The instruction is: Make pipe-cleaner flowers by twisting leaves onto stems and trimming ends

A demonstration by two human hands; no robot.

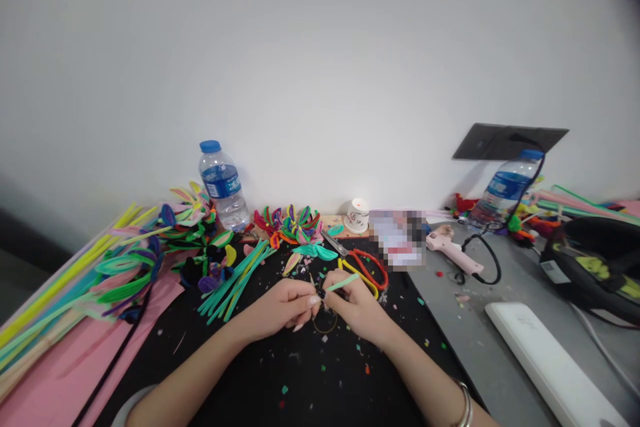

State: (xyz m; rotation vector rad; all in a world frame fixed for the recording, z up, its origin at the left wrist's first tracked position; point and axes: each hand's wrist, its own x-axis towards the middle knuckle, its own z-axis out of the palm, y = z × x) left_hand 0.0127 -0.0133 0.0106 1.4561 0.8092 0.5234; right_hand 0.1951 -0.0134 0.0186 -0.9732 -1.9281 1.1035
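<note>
My left hand [281, 307] and my right hand [356, 307] meet over a black mat [300, 373]. Together they pinch a short green pipe cleaner [344, 282] that sticks out up and to the right from my right hand. A thin loop of wire [325, 327] hangs just below the fingertips. Red and yellow scissors [367, 267] lie right behind my right hand. A bundle of green pipe cleaners [235, 283] lies to the left of my left hand.
Finished pipe-cleaner flowers [293, 225] and long stems [125, 260] fill the left and back. Two water bottles [223, 185] [505, 190], a pink glue gun [453, 248], a white cup [358, 215], a white bar [550, 360] and a black helmet-like thing [595, 267] stand around. Scraps litter the mat.
</note>
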